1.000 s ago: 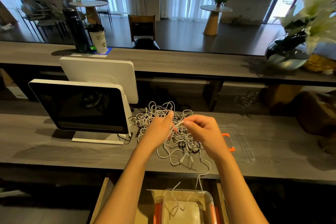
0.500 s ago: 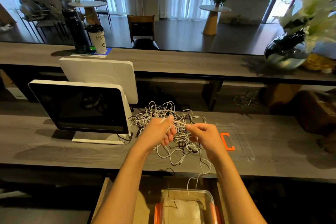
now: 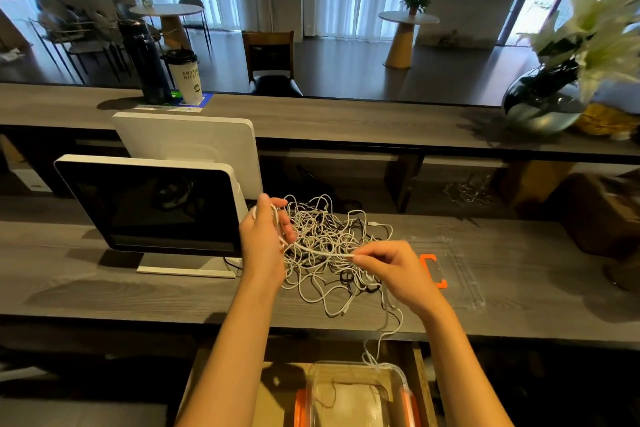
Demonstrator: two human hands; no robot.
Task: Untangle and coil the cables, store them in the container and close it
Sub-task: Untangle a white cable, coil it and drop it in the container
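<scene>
The left hand (image 3: pixel 265 246) is raised upright over the desk, fingers curled round several turns of white cable (image 3: pixel 320 252) wound about them. From this hand one strand runs taut, nearly level, across to the right hand (image 3: pixel 391 270), which pinches its far end between thumb and fingertips, the other fingers loosely bent.

Beneath and behind that stretched strand lies the tangle of cables (image 3: pixel 329 236), mostly white with a few dark ones mixed in, heaped on the grey wooden desk (image 3: pixel 104 288) between the two hands and reaching back past them. Loose loops spill toward the near edge, and one white lead drops over the edge, its end resting on the rim of the clear container (image 3: pixel 356 395). That container, with orange clasps on its sides, sits low in an open wooden drawer (image 3: pixel 420 388) directly under the hands; it seems to hold a thin strand or two, though glare makes this hard to tell.

Just right of the right hand, flat on the desk, lies the clear lid (image 3: pixel 460 274) with an orange latch. Left of the left hand stands a white-framed monitor (image 3: pixel 152 204), screen dark. On the raised counter behind are a paper cup (image 3: pixel 185 76), a dark flask (image 3: pixel 143 62) and, far right, a glass vase (image 3: pixel 543 100) of white flowers.
</scene>
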